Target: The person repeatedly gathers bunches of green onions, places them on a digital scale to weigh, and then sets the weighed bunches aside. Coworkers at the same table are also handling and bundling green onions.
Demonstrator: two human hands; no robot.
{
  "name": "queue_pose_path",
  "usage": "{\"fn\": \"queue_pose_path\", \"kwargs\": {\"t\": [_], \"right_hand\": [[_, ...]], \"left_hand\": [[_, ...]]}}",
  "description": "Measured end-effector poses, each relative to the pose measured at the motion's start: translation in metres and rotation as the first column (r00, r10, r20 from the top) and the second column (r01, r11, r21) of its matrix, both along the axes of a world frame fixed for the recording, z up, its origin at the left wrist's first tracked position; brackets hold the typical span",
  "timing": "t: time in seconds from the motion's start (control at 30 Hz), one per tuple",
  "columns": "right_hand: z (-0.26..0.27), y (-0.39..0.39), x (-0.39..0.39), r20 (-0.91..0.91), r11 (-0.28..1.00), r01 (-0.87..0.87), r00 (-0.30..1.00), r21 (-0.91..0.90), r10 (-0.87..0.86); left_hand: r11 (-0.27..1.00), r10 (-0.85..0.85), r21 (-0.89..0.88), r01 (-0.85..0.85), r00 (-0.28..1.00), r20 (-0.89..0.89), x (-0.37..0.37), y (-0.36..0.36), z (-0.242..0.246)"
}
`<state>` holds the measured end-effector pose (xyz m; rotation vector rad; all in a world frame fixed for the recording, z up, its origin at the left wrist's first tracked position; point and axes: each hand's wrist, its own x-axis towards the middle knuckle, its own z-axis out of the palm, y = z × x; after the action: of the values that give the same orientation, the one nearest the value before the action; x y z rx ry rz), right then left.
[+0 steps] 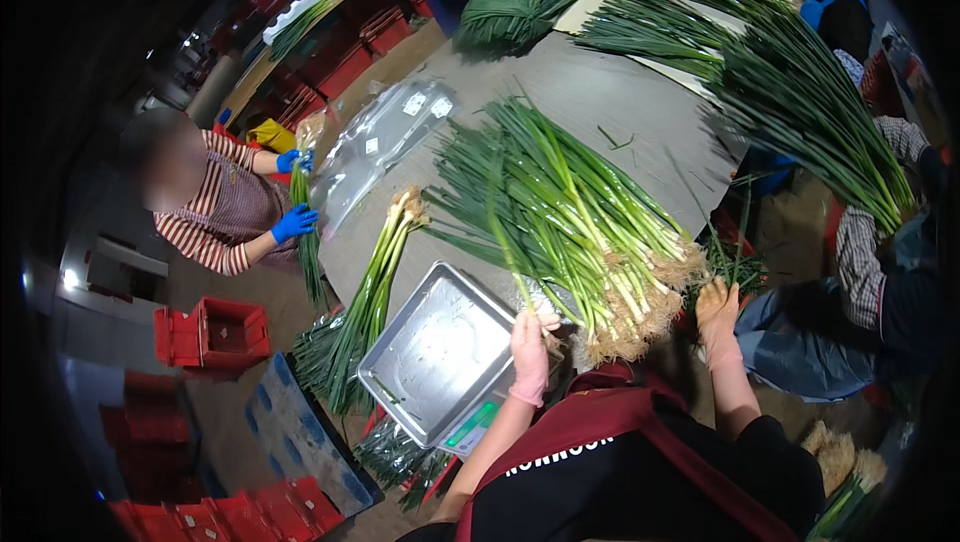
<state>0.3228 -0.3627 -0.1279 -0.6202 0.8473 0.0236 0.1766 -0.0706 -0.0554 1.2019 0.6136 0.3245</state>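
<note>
My left hand (531,351), in a pink glove, closes around the pale root end of a green onion (510,249), whose leaves stretch away over the table. Close beside it lies a large pile of green onions (577,219), roots towards me. A metal tray (442,351) sits on a digital scale (472,426) left of that hand. Beyond the tray, a smaller bunch of green onions (382,272) hangs partly over the table's edge. My right hand (718,313), also gloved, is at the right of the pile by some loose green leaves (731,268); its grip cannot be made out.
At the left, a person (225,197) in blue gloves holds a bagged bunch. Clear plastic bags (382,137) lie on the grey table (637,107). More green onions (795,77) are at the upper right, near a seated co-worker (862,294). Red crates (232,332) and a blue pallet (307,437) stand lower left.
</note>
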Motion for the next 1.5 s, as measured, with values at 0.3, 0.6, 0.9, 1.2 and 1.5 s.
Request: {"fn": "queue_pose_path", "kwargs": {"t": [0.3, 0.6, 0.9, 1.2, 1.5], "right_hand": [[0.027, 0.089, -0.010, 0.105, 0.402, -0.643, 0.448, -0.652, 0.888], [-0.018, 0.207, 0.067, -0.646, -0.679, -0.046, 0.359, -0.733, 0.674], [0.061, 0.208, 0.034, -0.136, -0.024, -0.581, 0.150, -0.814, 0.979], [0.016, 0.214, 0.008, 0.046, 0.174, -0.745, 0.189, -0.644, 0.981], [0.023, 0.152, -0.027, -0.066, 0.015, -0.562, 0.124, -0.827, 0.990]], "left_hand": [[0.993, -0.014, 0.115, 0.014, 1.000, -0.005, 0.000, 0.008, -0.001], [0.999, 0.035, 0.036, -0.036, 0.999, 0.035, -0.004, -0.001, -0.024], [0.718, -0.088, 0.669, 0.190, 0.979, -0.183, 0.009, -0.004, -0.030], [0.836, 0.079, -0.542, -0.091, 0.996, -0.045, 0.039, -0.025, -0.045], [0.895, 0.083, -0.422, -0.145, 0.983, -0.164, 0.044, 0.010, -0.042]]}}
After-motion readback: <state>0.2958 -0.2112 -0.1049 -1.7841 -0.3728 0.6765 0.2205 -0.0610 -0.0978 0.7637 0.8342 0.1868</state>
